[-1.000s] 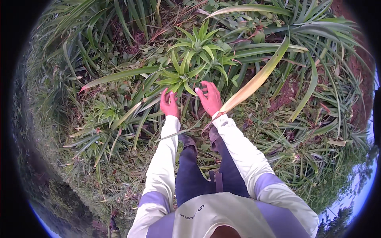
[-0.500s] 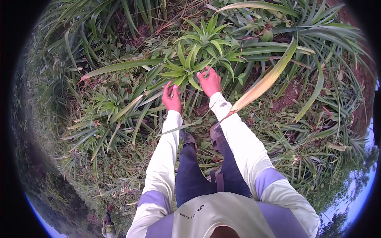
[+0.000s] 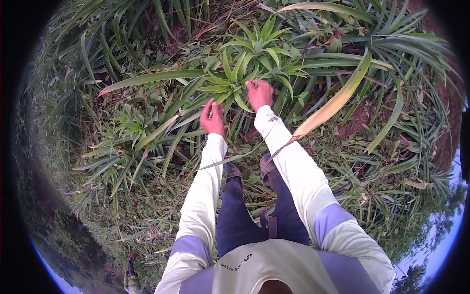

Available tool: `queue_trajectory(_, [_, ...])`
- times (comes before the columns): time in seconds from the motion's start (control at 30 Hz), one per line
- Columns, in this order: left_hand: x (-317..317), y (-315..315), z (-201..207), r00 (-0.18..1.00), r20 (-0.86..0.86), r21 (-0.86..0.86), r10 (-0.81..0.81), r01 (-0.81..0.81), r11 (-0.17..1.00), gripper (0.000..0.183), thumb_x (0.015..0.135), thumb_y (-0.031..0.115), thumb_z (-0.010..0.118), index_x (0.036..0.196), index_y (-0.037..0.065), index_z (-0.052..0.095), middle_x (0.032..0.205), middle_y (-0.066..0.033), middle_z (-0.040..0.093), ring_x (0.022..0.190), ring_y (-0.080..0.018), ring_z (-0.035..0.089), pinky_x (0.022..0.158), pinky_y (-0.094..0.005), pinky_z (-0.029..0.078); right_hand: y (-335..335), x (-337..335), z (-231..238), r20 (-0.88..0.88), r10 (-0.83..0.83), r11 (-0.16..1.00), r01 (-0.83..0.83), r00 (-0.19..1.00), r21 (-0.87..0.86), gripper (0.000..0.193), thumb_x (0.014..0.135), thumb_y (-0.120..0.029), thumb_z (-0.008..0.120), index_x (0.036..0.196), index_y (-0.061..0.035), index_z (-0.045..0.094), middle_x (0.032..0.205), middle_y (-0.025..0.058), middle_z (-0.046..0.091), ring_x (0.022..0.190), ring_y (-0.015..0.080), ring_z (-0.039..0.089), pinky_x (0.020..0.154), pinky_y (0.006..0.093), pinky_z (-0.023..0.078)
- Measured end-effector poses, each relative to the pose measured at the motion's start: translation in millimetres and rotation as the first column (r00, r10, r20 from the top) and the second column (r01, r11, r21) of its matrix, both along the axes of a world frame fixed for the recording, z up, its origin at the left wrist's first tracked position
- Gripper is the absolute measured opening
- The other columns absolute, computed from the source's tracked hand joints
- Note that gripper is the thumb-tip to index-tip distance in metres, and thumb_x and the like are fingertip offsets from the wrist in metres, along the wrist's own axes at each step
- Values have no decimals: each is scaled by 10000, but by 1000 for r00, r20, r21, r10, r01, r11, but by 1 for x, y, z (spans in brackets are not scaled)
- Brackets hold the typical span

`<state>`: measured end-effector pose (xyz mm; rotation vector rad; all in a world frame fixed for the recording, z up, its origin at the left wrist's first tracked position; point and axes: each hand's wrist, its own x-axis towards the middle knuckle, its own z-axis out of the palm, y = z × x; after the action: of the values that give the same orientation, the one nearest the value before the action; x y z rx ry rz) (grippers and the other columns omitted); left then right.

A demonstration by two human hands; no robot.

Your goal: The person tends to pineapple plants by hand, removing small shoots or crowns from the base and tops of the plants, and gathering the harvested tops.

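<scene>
Ahead of me two bright green, spiky pineapple rosettes stand close together, the nearer rosette [image 3: 234, 87] and the farther rosette [image 3: 258, 48]. My right hand [image 3: 260, 95] is at the nearer one's right side, fingers curled in among the narrow leaves. What those fingers grip is hidden behind them. Just below the same rosette, on its left, my left hand [image 3: 213, 119] has its thumb and fingers apart with nothing seen in them. Its fingertips are close to the lower leaves.
A long yellowing leaf [image 3: 325, 111] arches over my right forearm. Another long leaf [image 3: 152, 81] stretches left. Smaller spiky plants [image 3: 134, 125] grow at the left, and dense long-leaved plants [image 3: 409, 41] at the right. A small green fruit [image 3: 335, 44] shows there. A person [image 3: 131, 279] is far off at lower left.
My right hand's fingers have curled in more tightly beside the nearer rosette. The left hand has hardly moved, and the plants sit slightly farther right in view.
</scene>
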<state>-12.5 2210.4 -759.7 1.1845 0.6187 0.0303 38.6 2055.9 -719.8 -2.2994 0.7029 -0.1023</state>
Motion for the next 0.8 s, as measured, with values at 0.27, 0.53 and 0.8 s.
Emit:
queue_trajectory(0.27, [-10, 14, -34, 994, -79, -179, 74, -87, 980, 292, 987, 109, 577, 1235, -45, 596, 1116, -141, 663, 945, -250, 706, 791, -291, 580, 39, -7, 7, 76, 146, 989, -144, 986, -31, 190, 830, -157, 720, 935, 1, 723, 909, 236, 679, 831, 413, 655, 781, 463, 513])
queue_trajectory(0.53, [-49, 2, -110, 946, -288, -364, 145, -249, 898, 284, 991, 60, 539, 1240, -77, 547, 1097, -184, 653, 957, -276, 698, 857, -301, 586, 49, -51, -60, -76, 362, 889, -369, 929, -271, 155, 877, -122, 604, 849, -2, 698, 876, 205, 664, 826, 380, 669, 741, 468, 538])
queue_trajectory(0.8, [-101, 37, -108, 950, -293, -159, 107, -158, 975, 263, 983, 45, 550, 1209, -86, 584, 1038, -177, 665, 861, -260, 709, 786, -295, 600, 20, -134, -70, 39, 195, 979, -197, 980, 55, 227, 897, -189, 633, 850, 27, 684, 830, 232, 643, 781, 434, 616, 707, 481, 478])
